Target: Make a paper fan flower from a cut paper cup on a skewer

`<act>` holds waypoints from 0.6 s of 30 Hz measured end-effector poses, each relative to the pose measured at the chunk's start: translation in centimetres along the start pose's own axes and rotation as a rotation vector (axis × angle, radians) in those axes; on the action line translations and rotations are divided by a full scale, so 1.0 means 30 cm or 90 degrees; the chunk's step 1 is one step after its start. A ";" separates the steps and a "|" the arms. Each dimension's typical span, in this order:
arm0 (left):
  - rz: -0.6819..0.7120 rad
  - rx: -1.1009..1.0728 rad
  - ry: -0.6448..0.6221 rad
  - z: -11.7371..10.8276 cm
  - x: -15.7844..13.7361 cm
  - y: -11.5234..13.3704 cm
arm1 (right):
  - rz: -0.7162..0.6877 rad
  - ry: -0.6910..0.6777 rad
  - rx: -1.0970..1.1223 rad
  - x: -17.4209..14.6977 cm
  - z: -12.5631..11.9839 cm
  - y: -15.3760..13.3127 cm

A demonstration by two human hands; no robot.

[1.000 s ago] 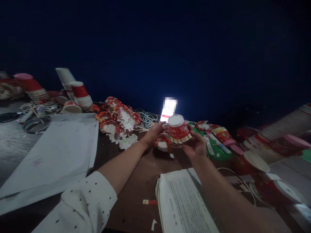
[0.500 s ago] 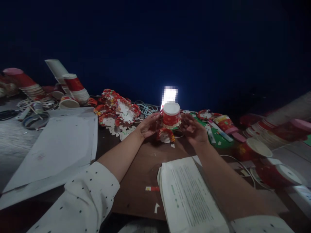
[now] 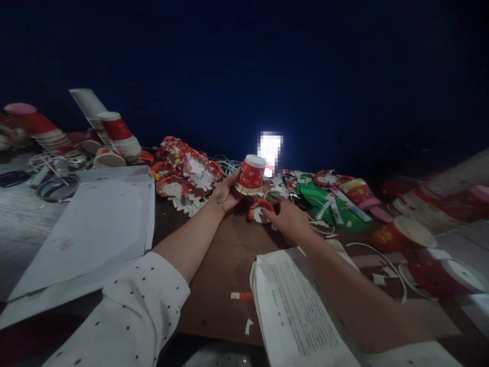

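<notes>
The red paper cup [image 3: 251, 176] has shifted toward nine o'clock, pinched by your left hand's [image 3: 226, 194] fingers; grip lightly. Your right hand [image 3: 289, 218], fingers parted, is near the curled scrap [image 3: 252, 208] at the cup's five o'clock.

Bare left forearm [image 3: 194, 235] slants forward and inward from rolled white cloth sleeve with dark polka dots [image 3: 145, 293]. Left hand [image 3: 225, 197] curled in grip, palm turned inward, fingers partly hidden. Bare right forearm [image 3: 344, 285] reaches forward and leftward from white cloth sleeve [image 3: 416, 354] at lower edge of view. Right hand [image 3: 289, 216] palm down, thumb [image 3: 269, 215] and index finger spread apart. Hands near each other, not touching.
</notes>
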State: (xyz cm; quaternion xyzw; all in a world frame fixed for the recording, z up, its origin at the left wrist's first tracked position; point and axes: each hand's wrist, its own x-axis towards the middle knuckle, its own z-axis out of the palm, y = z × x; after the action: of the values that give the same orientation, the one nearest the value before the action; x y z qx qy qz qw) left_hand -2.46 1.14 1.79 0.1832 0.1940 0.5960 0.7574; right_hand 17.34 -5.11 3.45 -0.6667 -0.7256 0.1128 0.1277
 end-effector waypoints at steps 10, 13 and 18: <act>-0.002 0.016 0.005 0.008 -0.010 -0.007 | 0.095 0.119 0.066 0.048 -0.017 0.053; -0.002 0.040 0.003 0.005 -0.012 -0.009 | 0.120 0.218 0.190 0.095 -0.038 0.166; -0.031 0.092 -0.020 0.012 -0.022 -0.012 | 0.103 0.339 0.156 0.127 -0.045 0.250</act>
State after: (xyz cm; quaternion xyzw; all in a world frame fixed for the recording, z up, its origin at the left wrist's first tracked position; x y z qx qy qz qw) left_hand -2.12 0.39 1.98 0.2417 0.2288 0.5588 0.7596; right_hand 24.52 -0.68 2.36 -0.7082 -0.5920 0.0303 0.3835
